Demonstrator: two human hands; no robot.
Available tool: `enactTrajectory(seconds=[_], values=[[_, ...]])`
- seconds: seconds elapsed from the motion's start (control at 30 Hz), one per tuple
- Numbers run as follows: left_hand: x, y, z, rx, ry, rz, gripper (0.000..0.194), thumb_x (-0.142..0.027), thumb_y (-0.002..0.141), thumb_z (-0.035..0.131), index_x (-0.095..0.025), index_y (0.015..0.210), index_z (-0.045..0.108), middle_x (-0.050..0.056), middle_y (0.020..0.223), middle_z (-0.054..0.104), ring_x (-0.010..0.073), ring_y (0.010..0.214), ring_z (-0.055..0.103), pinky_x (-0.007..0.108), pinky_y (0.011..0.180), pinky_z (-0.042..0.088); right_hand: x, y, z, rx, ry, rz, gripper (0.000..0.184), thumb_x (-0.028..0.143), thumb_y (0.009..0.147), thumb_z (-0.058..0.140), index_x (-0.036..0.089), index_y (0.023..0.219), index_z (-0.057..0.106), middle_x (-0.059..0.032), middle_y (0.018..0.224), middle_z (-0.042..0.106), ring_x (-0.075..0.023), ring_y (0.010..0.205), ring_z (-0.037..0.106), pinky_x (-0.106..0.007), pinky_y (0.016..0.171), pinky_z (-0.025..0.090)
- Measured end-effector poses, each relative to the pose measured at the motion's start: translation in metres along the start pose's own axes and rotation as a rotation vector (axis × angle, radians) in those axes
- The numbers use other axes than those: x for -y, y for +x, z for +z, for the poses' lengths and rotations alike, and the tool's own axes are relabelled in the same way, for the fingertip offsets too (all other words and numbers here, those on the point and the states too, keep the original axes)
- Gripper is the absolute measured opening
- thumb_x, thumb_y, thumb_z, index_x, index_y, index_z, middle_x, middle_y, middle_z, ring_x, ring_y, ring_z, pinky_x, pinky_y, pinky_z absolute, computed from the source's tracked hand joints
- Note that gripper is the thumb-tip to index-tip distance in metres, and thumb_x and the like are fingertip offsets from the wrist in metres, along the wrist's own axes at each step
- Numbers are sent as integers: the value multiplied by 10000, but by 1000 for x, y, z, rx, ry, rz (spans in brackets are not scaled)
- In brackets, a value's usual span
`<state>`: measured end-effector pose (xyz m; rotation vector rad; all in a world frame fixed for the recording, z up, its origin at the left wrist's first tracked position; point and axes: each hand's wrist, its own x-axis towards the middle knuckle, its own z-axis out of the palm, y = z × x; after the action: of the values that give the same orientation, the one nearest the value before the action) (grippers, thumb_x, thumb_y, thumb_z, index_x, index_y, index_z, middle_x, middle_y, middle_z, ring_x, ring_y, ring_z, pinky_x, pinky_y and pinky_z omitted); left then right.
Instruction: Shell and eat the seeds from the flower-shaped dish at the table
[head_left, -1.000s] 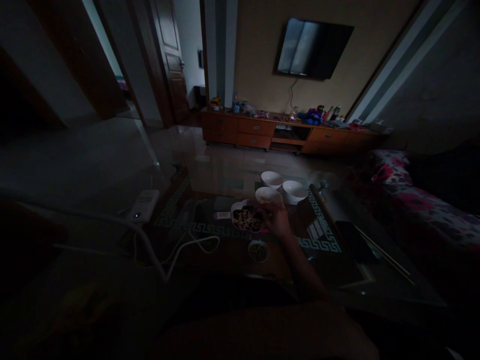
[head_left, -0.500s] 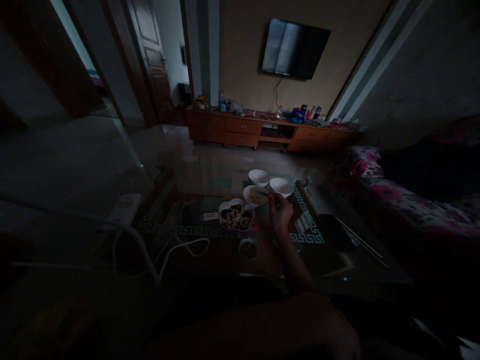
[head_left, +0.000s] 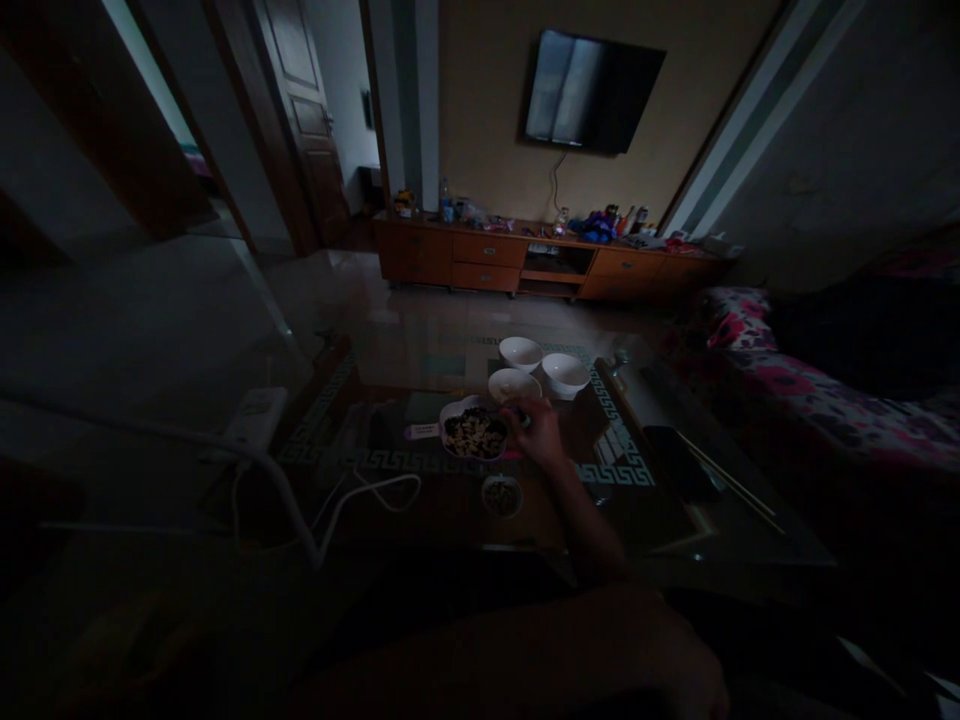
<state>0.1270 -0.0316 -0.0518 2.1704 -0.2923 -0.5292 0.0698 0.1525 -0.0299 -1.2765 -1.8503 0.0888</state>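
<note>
The room is dim. My right hand (head_left: 536, 432) reaches over the glass coffee table (head_left: 660, 545), its fingers curled at the right rim of a bowl of mixed dark and pale pieces (head_left: 474, 434). What the fingers pinch is too dark to name. Three white bowls (head_left: 514, 384) (head_left: 520, 352) (head_left: 565, 374) stand just beyond it. A small dish (head_left: 501, 495) sits nearer me, left of my forearm. My left hand is out of sight.
A dark phone (head_left: 673, 462) and chopsticks (head_left: 731, 484) lie on the table's right part. A white power strip (head_left: 255, 419) with cables (head_left: 360, 500) sits at the left. A flowered sofa (head_left: 810, 400) is at right, a TV cabinet (head_left: 547, 265) and wall TV (head_left: 592, 90) ahead.
My right hand went from the mixed bowl up to the nearest white bowl, then came back to the mixed bowl's right rim. The view shifted a little.
</note>
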Motion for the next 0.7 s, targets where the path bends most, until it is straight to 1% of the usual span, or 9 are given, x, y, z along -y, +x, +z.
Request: enactTrajectory(seconds=[0.1,0.17,0.27,0.37,0.53,0.63,0.7], values=[[1,0,-1,83,-12,1,412,-591,568,851,-236,763,776,83,969,749,324,846,720,454,648,575,3,0,4,41,32,-12,165,342,961,689,261,985,830,-62,998,826,-284,983,733,-447,979,533],[3,-1,-3,98,-22,14,445,-626,588,840,-245,812,789,75,1017,755,319,906,727,440,669,580,4,-1,6,53,51,-21,172,345,958,689,257,988,834,-66,1005,828,-284,986,741,-441,976,539],[4,-1,-4,94,-21,17,448,-616,579,849,-244,823,797,78,1048,757,324,933,728,441,680,583,3,-1,7,35,53,-10,192,353,964,672,251,993,831,-65,1025,831,-284,1009,748,-442,1003,535],[5,0,-4,93,-23,23,412,-579,567,860,-245,801,801,76,1023,759,318,877,729,437,656,581,2,-1,8,42,39,10,192,346,968,664,248,996,826,-62,1040,833,-284,1019,752,-447,1019,529],[6,4,-5,61,-37,33,267,-434,578,836,-257,775,803,51,970,767,289,796,723,405,605,565,3,-1,10,59,6,5,170,333,967,663,254,965,814,-58,1008,833,-285,981,754,-443,982,534],[8,6,-5,58,-38,37,250,-427,581,841,-270,771,804,45,928,764,292,769,717,406,582,554,5,-1,11,62,-14,1,178,318,971,642,249,955,806,-61,996,831,-281,949,747,-434,958,532],[9,6,-5,49,-45,51,244,-434,574,859,-261,729,785,46,905,757,290,811,727,397,626,572,5,-1,11,33,-25,15,195,323,978,629,245,959,806,-63,984,829,-282,933,738,-430,933,530]])
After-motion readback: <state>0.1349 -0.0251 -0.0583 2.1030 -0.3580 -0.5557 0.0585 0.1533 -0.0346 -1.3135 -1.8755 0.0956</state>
